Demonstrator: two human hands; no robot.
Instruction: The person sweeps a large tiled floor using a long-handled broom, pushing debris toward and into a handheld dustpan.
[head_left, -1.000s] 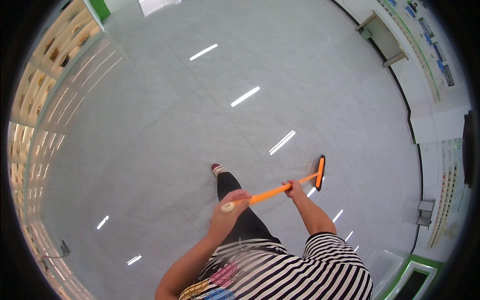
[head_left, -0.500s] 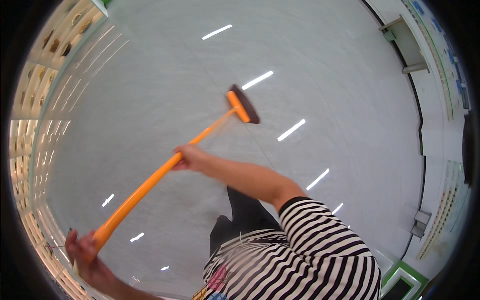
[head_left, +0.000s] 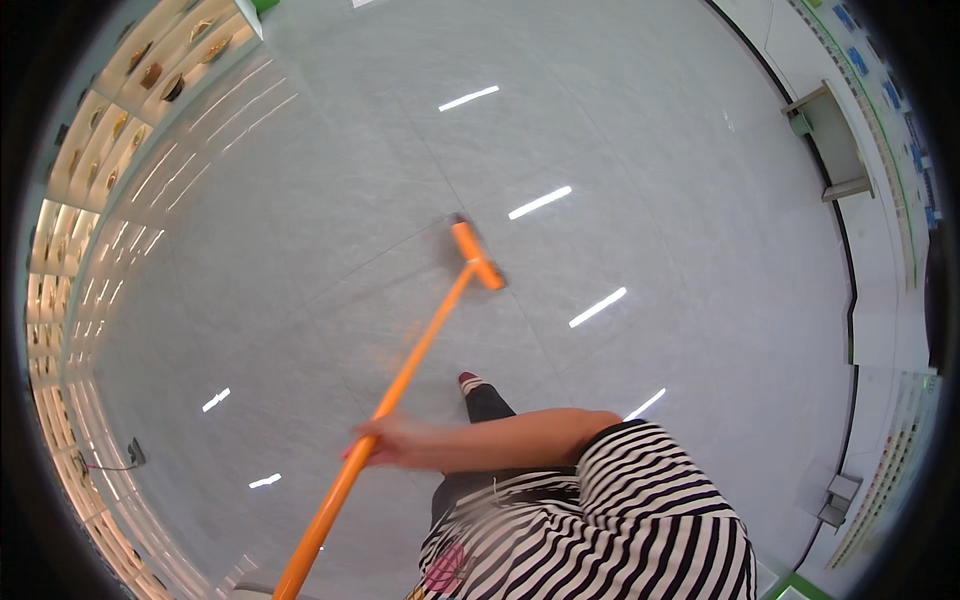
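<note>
Leftward, lit shelves (head_left: 130, 105), small objects (head_left: 173, 89) inside, orange broom (head_left: 401, 380) slanting

The right arm (head_left: 520, 440) crosses in front of the torso (head_left: 610, 550) from the lower right of the frame, elbow (head_left: 600, 422) bent, forearm almost level and pointing left. At its end, left of the lower centre, the right grip (head_left: 385, 443) is blurred, its fingers curled closed and its wrist roughly in line with the forearm. One foot (head_left: 471, 382) shows just above the forearm, toes toward the upper left.
</note>
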